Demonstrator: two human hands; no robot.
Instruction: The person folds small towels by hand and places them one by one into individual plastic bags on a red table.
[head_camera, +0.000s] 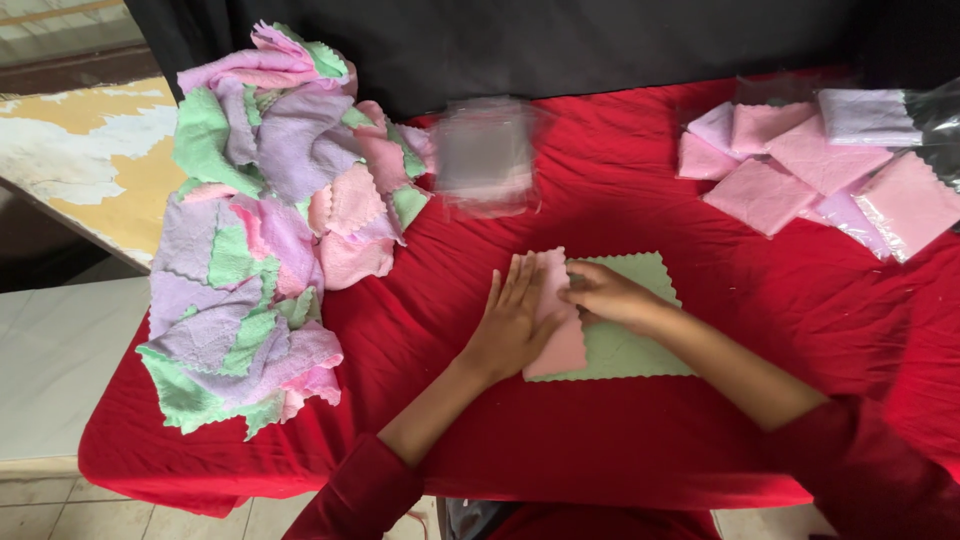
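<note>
A green cloth (640, 340) with scalloped edges lies flat on the red tablecloth (600, 440) in front of me. On its left half lies a folded pink cloth (562, 345). My left hand (510, 320) rests flat on the pink cloth, fingers together and pointing away from me. My right hand (605, 293) pinches the pink cloth's right edge near its top, over the green cloth. Both forearms wear dark red sleeves.
A big heap of loose pink, purple and green cloths (260, 220) covers the table's left side. A blurred clear plastic bag (487, 155) lies behind my hands. Several folded, bagged pink and purple cloths (810, 170) sit at the far right.
</note>
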